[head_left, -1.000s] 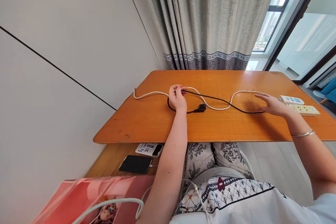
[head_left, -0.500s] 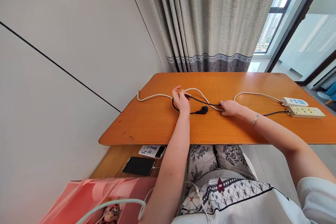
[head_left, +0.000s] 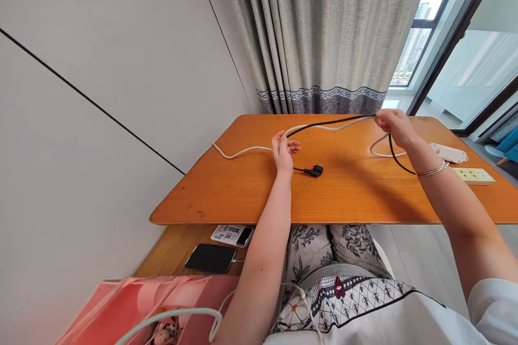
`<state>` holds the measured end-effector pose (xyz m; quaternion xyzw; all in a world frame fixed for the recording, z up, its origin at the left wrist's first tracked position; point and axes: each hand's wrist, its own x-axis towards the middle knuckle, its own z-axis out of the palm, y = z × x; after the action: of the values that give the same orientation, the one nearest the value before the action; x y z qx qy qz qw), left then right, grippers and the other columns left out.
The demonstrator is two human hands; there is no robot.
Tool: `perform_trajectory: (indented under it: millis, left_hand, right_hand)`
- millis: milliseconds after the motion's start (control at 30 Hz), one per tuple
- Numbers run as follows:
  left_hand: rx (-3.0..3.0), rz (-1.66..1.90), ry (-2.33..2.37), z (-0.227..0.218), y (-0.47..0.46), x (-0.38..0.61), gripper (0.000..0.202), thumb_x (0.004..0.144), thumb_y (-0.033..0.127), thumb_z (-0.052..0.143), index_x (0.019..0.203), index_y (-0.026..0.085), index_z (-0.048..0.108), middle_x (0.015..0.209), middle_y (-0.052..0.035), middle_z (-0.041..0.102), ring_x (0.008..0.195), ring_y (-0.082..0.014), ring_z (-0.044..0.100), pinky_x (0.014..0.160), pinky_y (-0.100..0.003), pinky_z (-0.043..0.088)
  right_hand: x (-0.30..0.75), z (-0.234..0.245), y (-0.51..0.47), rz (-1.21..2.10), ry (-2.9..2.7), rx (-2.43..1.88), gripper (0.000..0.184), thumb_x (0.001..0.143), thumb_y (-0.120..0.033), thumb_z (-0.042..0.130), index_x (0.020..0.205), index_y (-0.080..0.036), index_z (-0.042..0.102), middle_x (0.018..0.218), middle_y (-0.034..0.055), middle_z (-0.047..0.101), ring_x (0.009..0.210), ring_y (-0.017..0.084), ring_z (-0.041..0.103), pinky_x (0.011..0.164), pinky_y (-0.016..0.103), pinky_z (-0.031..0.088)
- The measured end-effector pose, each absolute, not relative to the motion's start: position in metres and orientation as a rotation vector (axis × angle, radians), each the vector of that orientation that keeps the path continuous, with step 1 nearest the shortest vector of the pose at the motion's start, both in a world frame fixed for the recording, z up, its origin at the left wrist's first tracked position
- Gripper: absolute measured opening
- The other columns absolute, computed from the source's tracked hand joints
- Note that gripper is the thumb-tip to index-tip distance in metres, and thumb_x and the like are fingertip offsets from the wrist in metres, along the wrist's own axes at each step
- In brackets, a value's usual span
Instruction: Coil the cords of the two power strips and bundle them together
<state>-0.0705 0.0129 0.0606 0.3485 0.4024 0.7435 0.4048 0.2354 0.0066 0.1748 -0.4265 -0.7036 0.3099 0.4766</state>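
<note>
My right hand (head_left: pixel 394 123) is raised over the table's far right part, closed around a black cord (head_left: pixel 335 122) and a white cord (head_left: pixel 240 152) together. From there both cords stretch left to my left hand (head_left: pixel 284 152), which rests low with its fingers loosely spread. They pass behind its fingers, and the exact contact is hidden. A black plug (head_left: pixel 314 171) lies just right of my left wrist. Beyond my right wrist, a white power strip (head_left: pixel 450 153) lies tilted on its side, and a cream power strip (head_left: pixel 474 176) lies flat, partly covered by my forearm.
The orange wooden table (head_left: pixel 226 199) meets a white wall panel (head_left: pixel 101 54) on the left and a grey curtain (head_left: pixel 324 38) behind. Below its front edge are a phone (head_left: pixel 211 258), a white power bank (head_left: pixel 232 235) and a pink bag (head_left: pixel 125 307).
My right hand has risen and moved right and away, drawing both cords up off the table. The white strip has rolled over. My left hand stays near its place, its fingers spread more to the right.
</note>
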Motion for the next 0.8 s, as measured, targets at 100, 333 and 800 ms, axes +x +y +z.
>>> perform_trajectory:
  millis: [100,333,800]
  left_hand:
    - [1.023,1.724,1.085,0.057,0.012,-0.069,0.043,0.080,0.040,0.066,0.117,0.021,0.053,0.056,0.0065,0.060,0.044,-0.0129,0.057,0.050,-0.022,0.039]
    - [1.500,2.040,1.486,0.049,0.013,-0.073,0.053,0.061,0.039,0.088,0.106,0.019,0.068,0.097,-0.0067,0.063,0.102,-0.0236,0.064,0.090,-0.033,0.051]
    - [1.408,1.276,0.487,0.028,-0.003,-0.008,0.077,0.069,0.053,0.086,0.136,0.026,0.059,0.136,-0.0145,0.067,0.137,-0.0323,0.056,0.113,-0.046,0.042]
  right_hand:
    - [0.249,0.201,0.012,0.778,-1.546,-0.935,0.054,0.079,-0.058,0.067,0.052,-0.022,0.035,0.052,-0.0061,0.024,0.046,0.006,0.018,0.045,0.025,0.014]
    - [0.255,0.235,0.008,0.844,-1.501,-0.838,0.056,0.081,-0.066,0.069,0.060,-0.026,0.035,0.052,-0.0071,0.017,0.045,0.008,0.016,0.043,0.027,0.019]
    - [0.142,0.266,0.002,1.087,-1.293,-0.626,0.067,0.076,-0.079,0.064,0.065,-0.025,0.025,0.054,-0.0084,0.015,0.044,0.009,0.013,0.041,0.030,0.011]
